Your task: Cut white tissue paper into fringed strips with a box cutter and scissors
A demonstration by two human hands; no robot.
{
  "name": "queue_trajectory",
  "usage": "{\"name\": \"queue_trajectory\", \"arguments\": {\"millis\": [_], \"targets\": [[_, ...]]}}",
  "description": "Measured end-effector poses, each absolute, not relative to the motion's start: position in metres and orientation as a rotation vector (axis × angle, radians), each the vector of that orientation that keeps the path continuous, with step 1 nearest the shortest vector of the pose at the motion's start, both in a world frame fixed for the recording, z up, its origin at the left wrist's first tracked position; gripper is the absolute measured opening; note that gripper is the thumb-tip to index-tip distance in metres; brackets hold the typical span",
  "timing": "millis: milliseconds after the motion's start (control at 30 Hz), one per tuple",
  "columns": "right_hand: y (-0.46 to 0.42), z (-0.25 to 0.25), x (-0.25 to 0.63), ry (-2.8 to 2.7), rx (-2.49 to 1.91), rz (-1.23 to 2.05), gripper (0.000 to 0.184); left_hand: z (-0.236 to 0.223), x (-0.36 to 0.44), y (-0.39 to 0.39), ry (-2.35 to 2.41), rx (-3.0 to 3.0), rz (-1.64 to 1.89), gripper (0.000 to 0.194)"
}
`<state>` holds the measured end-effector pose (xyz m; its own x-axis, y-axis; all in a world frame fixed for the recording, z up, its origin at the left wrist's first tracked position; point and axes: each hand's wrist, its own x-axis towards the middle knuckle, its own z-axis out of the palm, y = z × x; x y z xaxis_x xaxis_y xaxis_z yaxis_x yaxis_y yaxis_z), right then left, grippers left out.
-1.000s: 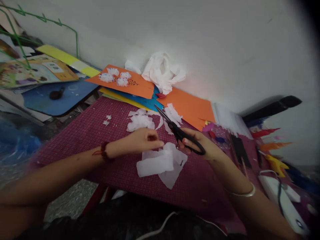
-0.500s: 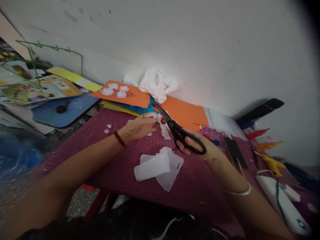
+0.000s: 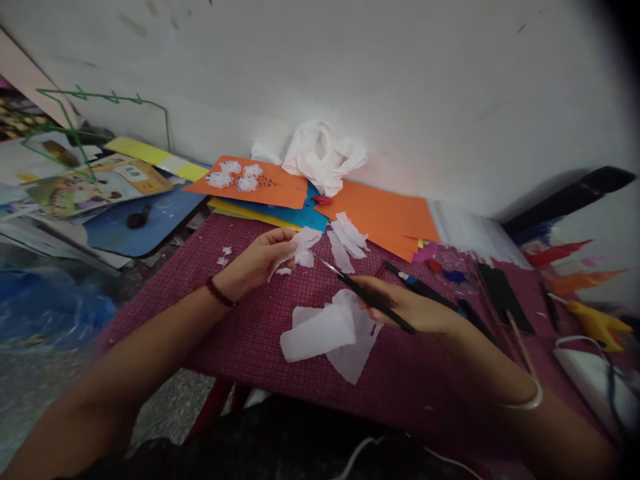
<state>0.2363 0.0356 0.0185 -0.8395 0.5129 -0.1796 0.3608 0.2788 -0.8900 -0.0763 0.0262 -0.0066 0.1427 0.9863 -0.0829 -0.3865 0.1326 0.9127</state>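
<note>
My left hand (image 3: pixel 265 260) pinches a piece of thin white paper (image 3: pixel 306 245) above the table. In my right hand (image 3: pixel 400 303) is a pair of black-handled scissors (image 3: pixel 373 299), seen edge-on, its tip pointing toward that paper with a small gap between them. Cut white paper strips (image 3: pixel 347 237) lie just beyond the scissors. Nearer to me, a folded white sheet (image 3: pixel 320 331) rests over another thin white sheet (image 3: pixel 353 363). Small white scraps (image 3: pixel 225 255) are scattered left of my left hand.
Orange card with white paper flowers (image 3: pixel 245 180) and a plain orange sheet (image 3: pixel 385 217) lie at the back. Crumpled white paper (image 3: pixel 323 153) leans against the wall. A yellow glue gun (image 3: pixel 597 325) and a white power strip (image 3: pixel 595 380) are at right.
My hands have drawn apart, the left with its paper moving left and nearer. The scissors have turned edge-on and lower, and the cut strips behind are now uncovered.
</note>
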Motion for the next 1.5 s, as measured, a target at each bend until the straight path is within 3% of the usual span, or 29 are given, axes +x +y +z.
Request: {"name": "queue_trajectory", "arguments": {"millis": [333, 533, 1100, 1267, 1433, 1500], "targets": [[0.06, 0.005, 0.203, -2.303, -0.802, 1.782, 0.08, -0.014, -0.08, 0.029, 0.881, 0.807, 1.229, 0.034], [0.062, 0.012, 0.193, -2.301, -0.864, 1.748, 0.076, -0.017, -0.086, 0.031, 0.975, 0.906, 1.307, 0.056], [0.061, 0.007, 0.191, -2.105, -0.928, 1.834, 0.054, -0.015, -0.084, 0.027, 1.201, 1.24, 1.275, 0.061], [0.061, 0.004, 0.191, -2.016, -0.939, 1.896, 0.063, -0.012, -0.086, 0.028, 1.123, 1.086, 1.309, 0.058], [0.064, -0.004, 0.193, -1.96, -0.985, 1.884, 0.063, -0.01, -0.106, 0.031, 1.047, 0.859, 1.043, 0.021], [0.066, -0.003, 0.193, -1.971, -0.97, 1.867, 0.061, -0.011, -0.111, 0.032, 1.02, 0.883, 0.977, 0.021]]}}
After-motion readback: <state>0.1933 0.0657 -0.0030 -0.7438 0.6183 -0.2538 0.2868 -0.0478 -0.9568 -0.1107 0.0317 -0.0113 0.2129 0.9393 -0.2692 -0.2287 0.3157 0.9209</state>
